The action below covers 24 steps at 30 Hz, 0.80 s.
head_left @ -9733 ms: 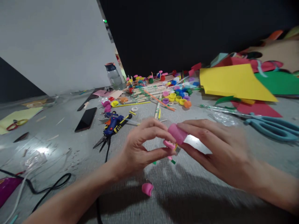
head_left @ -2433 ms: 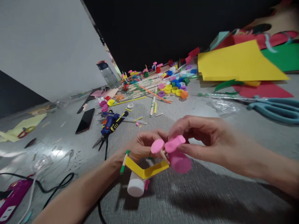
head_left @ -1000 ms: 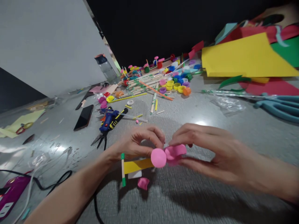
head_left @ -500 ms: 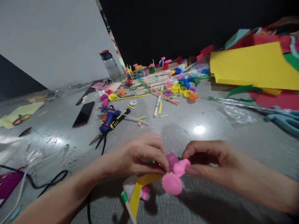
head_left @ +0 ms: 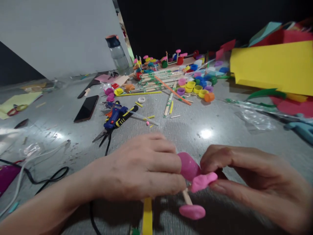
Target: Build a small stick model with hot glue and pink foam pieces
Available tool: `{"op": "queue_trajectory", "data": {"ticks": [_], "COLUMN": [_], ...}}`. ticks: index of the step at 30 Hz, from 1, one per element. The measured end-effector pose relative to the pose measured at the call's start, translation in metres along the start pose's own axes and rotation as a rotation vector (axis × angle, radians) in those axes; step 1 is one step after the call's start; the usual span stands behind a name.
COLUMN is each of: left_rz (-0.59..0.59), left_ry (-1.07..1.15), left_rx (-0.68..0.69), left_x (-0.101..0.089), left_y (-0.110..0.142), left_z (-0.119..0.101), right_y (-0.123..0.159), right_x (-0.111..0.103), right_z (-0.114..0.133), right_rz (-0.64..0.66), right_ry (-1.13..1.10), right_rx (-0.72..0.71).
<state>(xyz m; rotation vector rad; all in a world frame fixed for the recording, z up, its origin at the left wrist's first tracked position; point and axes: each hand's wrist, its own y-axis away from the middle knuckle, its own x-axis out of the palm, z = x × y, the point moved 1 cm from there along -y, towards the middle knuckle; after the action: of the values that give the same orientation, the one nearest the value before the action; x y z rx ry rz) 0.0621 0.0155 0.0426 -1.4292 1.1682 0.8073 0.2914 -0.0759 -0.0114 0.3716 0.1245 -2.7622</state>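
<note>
My left hand (head_left: 137, 166) is closed around a small craft model, its fingers hiding most of it. From under those fingers a magenta round piece (head_left: 188, 165), a short wooden stick (head_left: 187, 196) with a flat pink disc (head_left: 192, 211) on its end, and a yellow strip (head_left: 147, 217) stick out. A green tip (head_left: 135, 231) shows at the bottom edge. Thumb and forefinger of my right hand (head_left: 246, 176) pinch a lump of pink modelling clay (head_left: 204, 181), which sits against the model between the magenta piece and the disc.
Beyond my hands lie a blue glue gun (head_left: 114, 117), black-and-yellow pliers (head_left: 126, 116) and a phone (head_left: 86, 108). Wooden sticks (head_left: 158, 78) and coloured bottle caps (head_left: 202, 93) are heaped further back. A water bottle (head_left: 117, 54), yellow sheet (head_left: 271, 63) and blue-handled scissors (head_left: 300, 129) surround these.
My left hand has rolled over, its back now facing up, and the model has turned with it. The pink disc hangs lower, showing its stick. My right hand still pinches the clay.
</note>
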Motion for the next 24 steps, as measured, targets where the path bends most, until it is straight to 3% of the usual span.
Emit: {"op": "queue_trajectory", "data": {"ticks": [24], "left_rz": [-0.08], "left_ry": [0.025], "left_rx": [-0.007], "left_x": [0.013], "left_y": [0.003], "left_z": [0.006], "right_y": [-0.002], "right_x": [0.002], "right_z": [0.011], "right_rz": [-0.056], "right_ry": [0.023], "right_rx": [0.077]}}
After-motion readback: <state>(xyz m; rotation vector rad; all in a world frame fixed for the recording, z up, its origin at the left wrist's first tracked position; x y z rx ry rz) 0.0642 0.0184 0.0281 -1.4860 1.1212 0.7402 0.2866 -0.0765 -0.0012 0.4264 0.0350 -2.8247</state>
